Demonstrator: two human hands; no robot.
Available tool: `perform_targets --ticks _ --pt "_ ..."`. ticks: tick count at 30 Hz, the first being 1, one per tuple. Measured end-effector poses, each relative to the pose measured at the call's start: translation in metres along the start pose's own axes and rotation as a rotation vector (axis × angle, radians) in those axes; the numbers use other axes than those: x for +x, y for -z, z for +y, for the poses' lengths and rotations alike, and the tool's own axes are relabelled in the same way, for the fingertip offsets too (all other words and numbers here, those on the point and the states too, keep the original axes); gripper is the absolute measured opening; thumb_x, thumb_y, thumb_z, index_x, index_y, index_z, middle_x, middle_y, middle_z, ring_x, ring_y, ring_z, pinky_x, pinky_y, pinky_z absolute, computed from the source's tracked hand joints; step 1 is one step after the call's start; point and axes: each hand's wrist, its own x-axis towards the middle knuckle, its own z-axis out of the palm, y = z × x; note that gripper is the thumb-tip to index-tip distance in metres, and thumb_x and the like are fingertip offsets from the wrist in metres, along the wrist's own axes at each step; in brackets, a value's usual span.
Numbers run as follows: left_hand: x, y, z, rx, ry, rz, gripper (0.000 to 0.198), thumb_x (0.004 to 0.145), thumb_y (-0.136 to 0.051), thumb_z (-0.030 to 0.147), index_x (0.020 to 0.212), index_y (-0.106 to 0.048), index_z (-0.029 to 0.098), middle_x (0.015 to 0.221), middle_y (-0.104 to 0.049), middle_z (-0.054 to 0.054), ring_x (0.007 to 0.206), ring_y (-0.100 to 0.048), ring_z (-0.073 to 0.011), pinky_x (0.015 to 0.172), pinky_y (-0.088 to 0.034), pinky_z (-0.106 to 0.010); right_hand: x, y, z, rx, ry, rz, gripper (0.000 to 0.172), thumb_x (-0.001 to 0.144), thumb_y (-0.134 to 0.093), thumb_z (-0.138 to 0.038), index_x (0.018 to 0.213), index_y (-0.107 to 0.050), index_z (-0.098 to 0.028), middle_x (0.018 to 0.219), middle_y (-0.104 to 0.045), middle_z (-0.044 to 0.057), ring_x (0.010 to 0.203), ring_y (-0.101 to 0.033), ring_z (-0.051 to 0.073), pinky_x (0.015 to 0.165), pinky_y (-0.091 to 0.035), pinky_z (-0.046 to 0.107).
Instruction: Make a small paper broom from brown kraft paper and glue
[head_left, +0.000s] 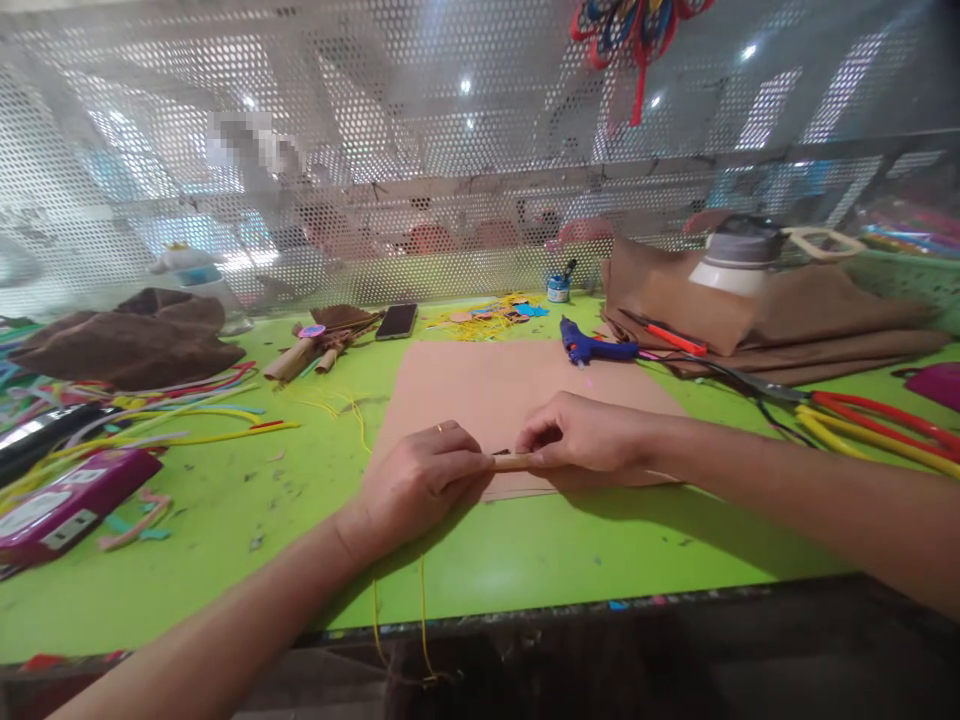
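Between both hands is a small, narrow tan roll [512, 462] of what looks like brown paper, held level just above the near edge of a tan paper sheet [465, 385]. My left hand [427, 468], with a ring on one finger, pinches the roll's left end. At the other end, the fingertips of my right hand [581, 432] are closed on it. A small dark bit shows behind the roll, too small to make out. Much of the roll is hidden by my fingers. A blue glue gun [596, 345] lies on the sheet's far right corner.
Scissors [787, 392] with red and yellow handles lie right, by folded brown paper [840, 320]. A phone [397, 322], paper rolls [294, 358] and yellow scraps [487, 320] lie at the back. Left are a purple power strip [82, 500] and brown cloth-like material [127, 340].
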Motion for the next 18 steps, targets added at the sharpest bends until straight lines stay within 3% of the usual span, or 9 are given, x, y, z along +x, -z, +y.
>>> perform_targets --ticks 7,13,18 --pt "0.002 0.001 0.000 0.004 -0.007 0.005 0.012 0.085 -0.056 0.016 0.087 -0.069 0.016 0.078 -0.067 -0.006 0.071 -0.060 -0.0126 0.061 -0.048 -0.023 0.001 0.013 0.005 -0.142 -0.024 -0.041 0.013 0.073 -0.058 -0.019 0.070 -0.069 -0.015 0.062 -0.060 -0.001 0.060 -0.048 0.012 0.055 -0.037 0.021" --pt "0.002 0.001 -0.001 -0.015 -0.007 0.013 0.014 0.086 -0.056 0.018 0.086 -0.069 0.016 0.077 -0.067 -0.006 0.071 -0.061 -0.0130 0.061 -0.049 -0.023 -0.032 0.013 0.014 -0.369 0.101 0.106 0.012 0.076 -0.058 -0.017 0.079 -0.070 -0.015 0.079 -0.062 0.005 0.072 -0.054 0.016 0.066 -0.040 0.026" --pt "0.003 0.001 -0.004 -0.043 0.039 -0.002 0.015 0.086 -0.056 0.020 0.082 -0.070 0.016 0.077 -0.068 -0.007 0.071 -0.062 -0.0136 0.063 -0.051 -0.023 -0.040 0.019 0.027 -0.321 0.093 0.176 0.023 0.085 -0.051 -0.027 0.075 -0.067 -0.014 0.075 -0.061 0.004 0.072 -0.053 0.016 0.068 -0.040 0.026"
